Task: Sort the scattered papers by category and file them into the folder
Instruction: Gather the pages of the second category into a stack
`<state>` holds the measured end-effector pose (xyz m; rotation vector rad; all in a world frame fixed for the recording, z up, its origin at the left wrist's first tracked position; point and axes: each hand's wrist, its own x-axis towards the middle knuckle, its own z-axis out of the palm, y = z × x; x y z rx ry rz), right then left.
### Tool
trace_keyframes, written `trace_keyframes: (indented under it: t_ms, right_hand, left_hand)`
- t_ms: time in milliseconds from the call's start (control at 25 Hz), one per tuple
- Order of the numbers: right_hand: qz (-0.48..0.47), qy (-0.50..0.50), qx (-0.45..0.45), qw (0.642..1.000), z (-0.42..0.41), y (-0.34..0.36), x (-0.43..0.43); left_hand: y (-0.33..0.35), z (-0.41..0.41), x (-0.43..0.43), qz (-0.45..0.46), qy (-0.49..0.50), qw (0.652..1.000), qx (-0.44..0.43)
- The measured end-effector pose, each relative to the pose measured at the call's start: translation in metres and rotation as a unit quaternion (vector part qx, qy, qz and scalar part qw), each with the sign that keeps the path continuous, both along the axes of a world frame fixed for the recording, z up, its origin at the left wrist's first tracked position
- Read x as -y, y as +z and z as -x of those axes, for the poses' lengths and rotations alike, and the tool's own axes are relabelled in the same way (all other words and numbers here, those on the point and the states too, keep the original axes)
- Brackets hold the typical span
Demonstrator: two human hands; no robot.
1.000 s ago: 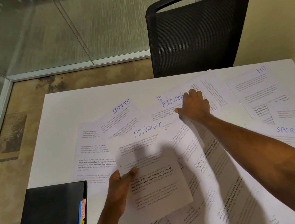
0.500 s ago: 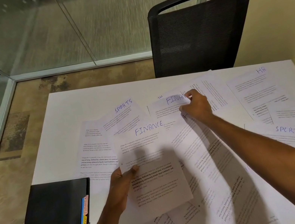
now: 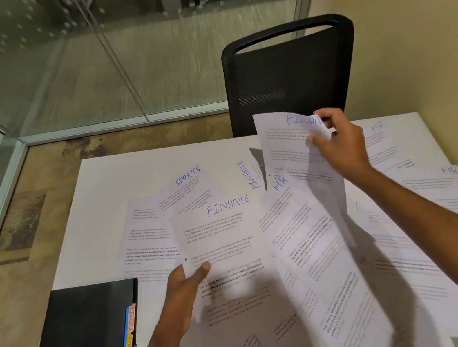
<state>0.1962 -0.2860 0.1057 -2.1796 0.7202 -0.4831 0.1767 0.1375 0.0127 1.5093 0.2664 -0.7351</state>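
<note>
– Finance sheet (image 3: 287, 144) in the air in the head view, top corner pinched between the thumb and curled fingers of the right hand (image 3: 336, 145). Its long axis hangs from that hand down toward the person.

– And the left hand (image 3: 190, 281)?

– It is clamped on a second Finance page (image 3: 228, 244), thumb on top at the near-left edge. That page sits below and left of the right hand, so by my reading the raised sheet travels down-left to join it.

– The folder (image 3: 77, 346)?

– It's just left of the left hand and well away from the right one. It is black and lies flat and closed, with coloured tabs (image 3: 129, 337) poking out the side facing that hand. Nothing shows inside. Sports sheet (image 3: 189, 180) lies beyond the left hand, HR sheet (image 3: 438, 188) to the right of the right forearm.
</note>
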Motion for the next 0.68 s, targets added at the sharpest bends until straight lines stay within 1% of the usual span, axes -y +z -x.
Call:
trace_keyframes:
  t_ms: [160, 360, 440, 520, 600, 680]
  right_hand:
    - [0.009, 0.025, 0.052, 0.998, 0.03, 0.052, 0.0]
    - [-0.045, 0.045, 0.089, 0.994, 0.067, 0.101, -0.011]
    - [-0.087, 0.068, 0.092, 0.99, 0.079, 0.114, -0.013]
    - [-0.158, 0.085, 0.087, 0.98, 0.089, 0.119, -0.018]
    - [-0.235, 0.084, 0.065, 0.966, 0.096, 0.112, -0.027]
    - [-0.291, 0.078, 0.033, 0.953, 0.103, 0.097, -0.039]
  left_hand:
    - [0.007, 0.011, -0.001, 0.002, 0.01, 1.0, -0.014]
    - [0.013, 0.026, -0.002, 0.014, 0.025, 0.999, -0.026]
    - [0.016, 0.032, -0.002, 0.015, 0.025, 0.999, -0.031]
    - [0.022, 0.036, -0.001, 0.015, 0.024, 0.999, -0.03]
    - [0.028, 0.04, 0.002, 0.017, 0.019, 0.999, -0.029]
    - [0.035, 0.044, 0.008, 0.024, 0.012, 0.999, -0.025]
